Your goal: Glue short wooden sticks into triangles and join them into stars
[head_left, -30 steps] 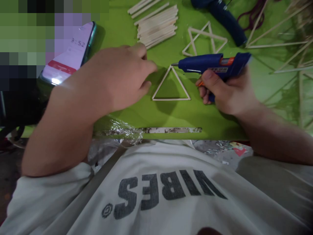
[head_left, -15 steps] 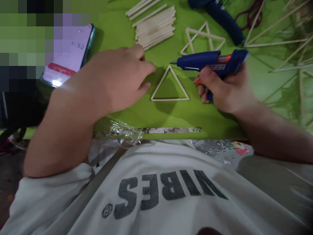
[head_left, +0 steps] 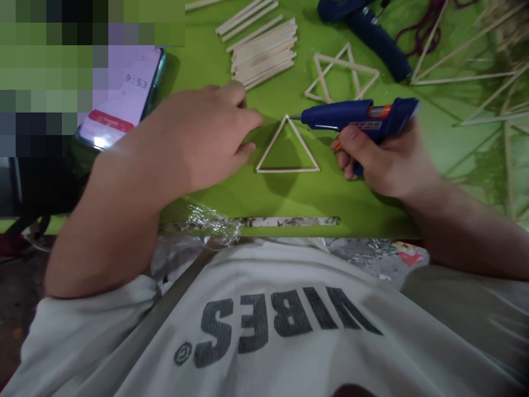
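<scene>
A triangle of three thin wooden sticks (head_left: 288, 170) lies flat on the green table (head_left: 231, 204). My right hand (head_left: 374, 154) is wrapped round a blue glue gun (head_left: 339, 113), its metal nozzle at the triangle's top corner. To the left of the triangle, my left hand (head_left: 210, 135) hovers with nothing seen in it, its thumb and index finger apart and pointing at the triangle. Behind the glue gun lies a star-like shape of sticks (head_left: 347, 60). A pile of loose sticks (head_left: 264, 52) lies beyond my left hand.
A lit phone (head_left: 119, 105) is at the left beside a dark object. At the back right lie a dark blue tool (head_left: 382, 47) and a dark red cord (head_left: 421, 38). Larger stick frames (head_left: 463, 80) stand at the right. Crinkled clear plastic (head_left: 215, 221) lies along the near edge.
The glue gun's nozzle has come down onto the triangle's top corner with my right hand. My left hand has hardly moved. The view has shifted slightly.
</scene>
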### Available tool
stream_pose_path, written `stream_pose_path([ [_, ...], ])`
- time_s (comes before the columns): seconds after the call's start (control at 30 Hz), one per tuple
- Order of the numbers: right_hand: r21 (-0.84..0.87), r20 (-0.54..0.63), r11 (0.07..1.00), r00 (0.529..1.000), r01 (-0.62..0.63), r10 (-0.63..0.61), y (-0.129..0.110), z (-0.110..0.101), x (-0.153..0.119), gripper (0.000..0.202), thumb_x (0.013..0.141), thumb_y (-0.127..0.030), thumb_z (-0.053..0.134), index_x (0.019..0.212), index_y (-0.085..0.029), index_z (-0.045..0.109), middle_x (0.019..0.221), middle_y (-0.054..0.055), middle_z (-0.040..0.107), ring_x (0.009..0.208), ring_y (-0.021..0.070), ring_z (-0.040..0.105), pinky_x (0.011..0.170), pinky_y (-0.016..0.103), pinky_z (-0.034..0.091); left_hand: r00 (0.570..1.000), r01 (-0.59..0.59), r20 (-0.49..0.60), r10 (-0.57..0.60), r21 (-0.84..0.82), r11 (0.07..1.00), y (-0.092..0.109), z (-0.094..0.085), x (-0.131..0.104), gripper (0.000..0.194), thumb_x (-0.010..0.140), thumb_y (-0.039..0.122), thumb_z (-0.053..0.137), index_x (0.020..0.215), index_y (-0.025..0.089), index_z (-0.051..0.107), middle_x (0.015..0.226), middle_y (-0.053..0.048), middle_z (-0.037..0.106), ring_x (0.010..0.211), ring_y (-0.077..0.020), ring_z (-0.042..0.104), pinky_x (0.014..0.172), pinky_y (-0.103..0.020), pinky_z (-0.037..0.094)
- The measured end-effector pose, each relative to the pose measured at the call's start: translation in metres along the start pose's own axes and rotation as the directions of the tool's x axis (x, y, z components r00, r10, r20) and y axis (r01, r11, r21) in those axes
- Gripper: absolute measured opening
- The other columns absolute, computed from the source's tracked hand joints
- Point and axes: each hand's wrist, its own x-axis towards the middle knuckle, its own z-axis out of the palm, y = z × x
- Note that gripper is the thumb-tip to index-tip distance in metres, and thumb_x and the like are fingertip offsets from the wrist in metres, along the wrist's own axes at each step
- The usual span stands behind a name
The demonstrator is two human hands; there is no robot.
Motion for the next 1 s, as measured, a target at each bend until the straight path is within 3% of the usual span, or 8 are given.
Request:
stream_pose_path([
  [0.13,-0.026,0.034,1.0,0.999,0.007,-0.006,0.002,-0.002,-0.002,0.062,0.105,-0.079,0.092,0.081,-0.024,0.08,0.06,0.002,0.069,0.046,0.0132,0.061,0.038,0.026,0.049,0.999,-0.04,-0.03,0.04,-0.003,0.999,0.001,-0.002,-0.003,0.055,0.127,0.035,0.044,0.169,0.015,0.072,0.145,-0.02,0.07,0.122,-0.0435,0.081,0.088,-0.051,0.067],
  [0.23,0.011,0.039,1.0,0.999,0.007,-0.007,0.0,0.001,-0.003,0.062,0.102,-0.082,0.093,0.084,-0.023,0.081,0.064,0.001,0.071,0.047,0.013,0.062,0.04,0.026,0.05,0.998,-0.051,-0.034,0.051,0.005,0.999,0.001,-0.004,-0.004,0.054,0.126,0.034,0.046,0.167,0.014,0.073,0.146,-0.021,0.07,0.116,-0.0428,0.082,0.08,-0.048,0.063],
  [0.3,0.068,0.015,0.998,1.0,0.005,-0.006,-0.003,0.004,-0.003,0.065,0.097,-0.085,0.096,0.087,-0.023,0.083,0.066,0.002,0.073,0.047,0.0132,0.063,0.04,0.027,0.05,0.998,-0.048,-0.028,0.049,0.008,0.999,0.001,-0.004,-0.003,0.053,0.126,0.034,0.046,0.166,0.014,0.074,0.147,-0.021,0.07,0.119,-0.0431,0.081,0.082,-0.048,0.063],
  [0.47,0.214,-0.077,0.976,0.997,0.041,-0.025,-0.015,0.011,-0.008,0.062,0.091,-0.082,0.103,0.091,-0.022,0.09,0.071,0.004,0.075,0.052,0.0149,0.066,0.042,0.028,0.052,1.0,-0.026,-0.006,0.026,-0.05,0.998,0.0,-0.002,-0.002,0.055,0.123,0.033,0.045,0.168,0.014,0.073,0.158,-0.021,0.068,0.132,-0.0403,0.073,0.106,-0.052,0.062],
  [0.6,0.33,-0.155,0.94,0.987,0.089,-0.04,-0.031,0.009,-0.013,0.06,0.092,-0.079,0.104,0.09,-0.021,0.09,0.077,0.006,0.077,0.055,0.0162,0.066,0.041,0.03,0.05,1.0,-0.025,0.003,0.025,-0.097,0.995,-0.004,0.0,-0.005,0.061,0.123,0.035,0.042,0.177,0.019,0.065,0.169,-0.019,0.065,0.127,-0.035,0.07,0.104,-0.05,0.059],
  [0.77,0.398,-0.074,0.917,0.997,0.018,0.012,-0.039,0.005,-0.016,0.06,0.093,-0.078,0.103,0.094,-0.019,0.09,0.094,0.011,0.083,0.055,0.0172,0.068,0.036,0.032,0.048,0.997,0.004,-0.078,-0.008,-0.057,0.998,-0.009,-0.004,-0.011,0.051,0.122,0.035,0.038,0.144,0.02,0.081,0.136,-0.016,0.08,0.104,-0.0312,0.071,0.089,-0.049,0.059],
  [0.9,0.365,-0.071,0.93,0.997,0.041,-0.016,-0.031,0.006,-0.018,0.05,0.096,-0.074,0.102,0.098,-0.025,0.094,0.093,0.007,0.085,0.057,0.017,0.069,0.04,0.032,0.05,0.962,0.032,-0.262,-0.071,-0.15,0.988,-0.005,-0.015,-0.017,0.058,0.118,0.033,0.034,0.149,0.02,0.081,0.148,-0.016,0.08,0.127,-0.0386,0.079,0.104,-0.057,0.066],
  [1.0,0.244,-0.072,0.967,0.995,0.079,-0.063,-0.025,0.007,-0.019,0.046,0.099,-0.075,0.1,0.102,-0.029,0.096,0.08,0.004,0.079,0.057,0.0179,0.067,0.045,0.033,0.052,0.914,-0.019,-0.398,-0.085,-0.249,0.968,0.005,-0.026,-0.019,0.071,0.115,0.049,0.03,0.166,0.028,0.076,0.171,-0.013,0.065,0.157,-0.0477,0.069,0.131,-0.069,0.057],
])
